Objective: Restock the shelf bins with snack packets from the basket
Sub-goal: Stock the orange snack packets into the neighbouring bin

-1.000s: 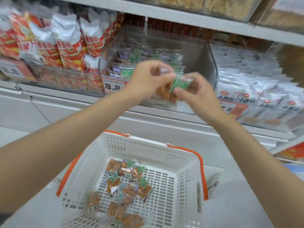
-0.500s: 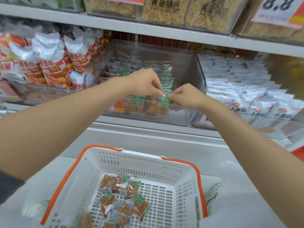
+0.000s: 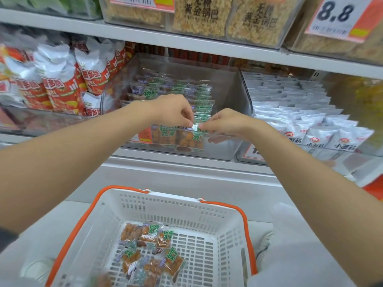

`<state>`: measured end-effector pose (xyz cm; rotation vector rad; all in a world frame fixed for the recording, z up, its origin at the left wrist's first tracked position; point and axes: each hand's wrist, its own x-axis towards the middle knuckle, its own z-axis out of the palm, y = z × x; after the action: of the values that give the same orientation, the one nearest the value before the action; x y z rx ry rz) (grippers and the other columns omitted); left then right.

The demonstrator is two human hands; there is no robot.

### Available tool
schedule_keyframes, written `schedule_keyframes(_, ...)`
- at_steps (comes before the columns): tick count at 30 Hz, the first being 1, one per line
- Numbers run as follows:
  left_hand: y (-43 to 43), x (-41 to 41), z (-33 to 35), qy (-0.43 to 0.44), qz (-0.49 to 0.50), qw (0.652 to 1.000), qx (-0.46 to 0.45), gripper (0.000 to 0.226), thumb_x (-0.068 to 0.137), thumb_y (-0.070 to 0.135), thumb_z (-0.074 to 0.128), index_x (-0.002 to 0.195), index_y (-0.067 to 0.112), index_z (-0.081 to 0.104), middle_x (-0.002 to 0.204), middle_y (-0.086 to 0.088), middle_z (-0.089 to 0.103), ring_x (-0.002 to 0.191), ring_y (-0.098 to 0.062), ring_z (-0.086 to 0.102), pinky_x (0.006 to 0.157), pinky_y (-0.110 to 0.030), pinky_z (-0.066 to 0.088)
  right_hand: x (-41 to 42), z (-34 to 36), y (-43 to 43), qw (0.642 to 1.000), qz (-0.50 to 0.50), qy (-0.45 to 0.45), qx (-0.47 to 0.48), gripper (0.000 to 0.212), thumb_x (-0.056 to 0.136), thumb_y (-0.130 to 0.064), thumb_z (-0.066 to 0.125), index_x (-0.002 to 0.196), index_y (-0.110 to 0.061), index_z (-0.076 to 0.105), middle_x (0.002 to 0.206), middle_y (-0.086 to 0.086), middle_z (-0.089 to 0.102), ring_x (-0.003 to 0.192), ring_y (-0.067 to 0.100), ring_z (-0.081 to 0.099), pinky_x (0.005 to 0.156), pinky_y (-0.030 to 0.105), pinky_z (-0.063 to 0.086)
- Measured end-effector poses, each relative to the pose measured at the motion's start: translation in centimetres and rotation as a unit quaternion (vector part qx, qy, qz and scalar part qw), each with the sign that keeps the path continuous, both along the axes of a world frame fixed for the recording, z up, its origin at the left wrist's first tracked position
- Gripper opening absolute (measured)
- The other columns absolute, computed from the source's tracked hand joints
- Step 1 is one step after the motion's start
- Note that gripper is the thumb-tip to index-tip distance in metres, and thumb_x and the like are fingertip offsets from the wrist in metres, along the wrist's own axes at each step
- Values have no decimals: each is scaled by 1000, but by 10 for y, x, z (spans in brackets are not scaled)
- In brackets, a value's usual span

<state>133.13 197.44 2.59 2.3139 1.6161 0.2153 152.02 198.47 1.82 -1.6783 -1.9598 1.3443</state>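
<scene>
Light: bright, even, diffuse | Shadows: faint, soft | Glare: sheen on clear bin (image 3: 234, 96) walls | Blur: red-and-white bags (image 3: 62, 88) at left, basket (image 3: 176, 208) near edge | Distortion: shelf lines bow towards the edges

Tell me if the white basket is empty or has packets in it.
Not empty. The basket holds a loose pile of snack packets on its slotted floor; much of the floor around them is bare.

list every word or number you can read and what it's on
"8.8": price tag, upper shelf, right.
"黄金锅巴": clear packs, upper shelf.
"小面筋": white packets, right bin.
Lettering on red bags and snack packets: too blurred to read.
</scene>
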Motion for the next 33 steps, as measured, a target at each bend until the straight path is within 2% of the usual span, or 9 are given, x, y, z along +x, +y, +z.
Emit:
schedule_keyframes(4,-5,-6,0,-53,29,996,63,19,81,44,74,93,29,75,97,13,65,98,-9,56,94,-36,45,5,-2,12,996,-83,-18,5,74,91,-65,46,138,-8,45,104,14,68,96,28,68,98,44,51)
schedule_keyframes(7,-5,-11,-3,-23,45,994,94,22,78,54,72,89,35,74,106,10,60,117,-20,45,106,-49,32,-7,-6,17,992,-108,23,-59,65,101,-56,32,147,-11,31,119,24,57,94,37,65,88,47,55)
schedule_keyframes(10,-7,-13,-6,-47,41,996,68,19,80,49,72,85,31,75,105,11,61,119,-17,50,106,-51,35,-20,-8,23,979,-122,104,-125,62,104,-45,32,154,-12,14,149,26,34,127,46,47,85,55,55)
schedule_keyframes(14,-9,-13,-11,-89,50,994,48,21,81,47,72,86,27,75,102,13,60,111,-13,55,99,-38,42,-19,-15,29,975,-114,108,-154,60,103,-46,35,149,-9,27,138,27,47,119,45,54,69,49,60)
schedule_keyframes(17,-14,-14,-15,-103,72,988,93,27,80,53,70,95,31,72,116,8,62,119,-17,51,104,-44,39,-15,-11,20,995,-103,-12,7,55,103,-47,33,127,-1,50,108,19,63,102,33,62,91,40,52)
schedule_keyframes(19,-24,-13,-18,-113,93,975,166,26,82,50,68,98,29,68,106,9,60,108,-16,50,96,-39,42,-15,-8,4,973,-115,-65,187,40,101,-39,39,103,-4,59,97,11,63,92,28,58,81,30,43)
schedule_keyframes(24,-71,-3,-33,-171,132,937,274,20,82,19,61,75,23,43,65,5,51,65,-21,51,60,-41,45,-23,-29,-60,892,-99,63,436,8,85,-8,53,83,-11,59,84,4,61,82,22,55,74,35,44)
schedule_keyframes(28,-116,-7,-77,-204,161,947,187,25,76,16,58,66,23,36,56,4,46,59,-23,46,57,-40,43,-33,-80,-106,918,-23,86,387,6,80,-12,54,80,-15,60,75,-1,60,71,19,55,68,37,45)
schedule_keyframes(33,-156,-29,-154,-142,208,965,-76,16,80,16,61,73,24,49,70,5,57,70,-21,57,68,-41,51,-37,-162,-128,973,83,-18,215,11,84,-9,56,87,-16,63,83,-3,63,77,17,57,75,35,49)
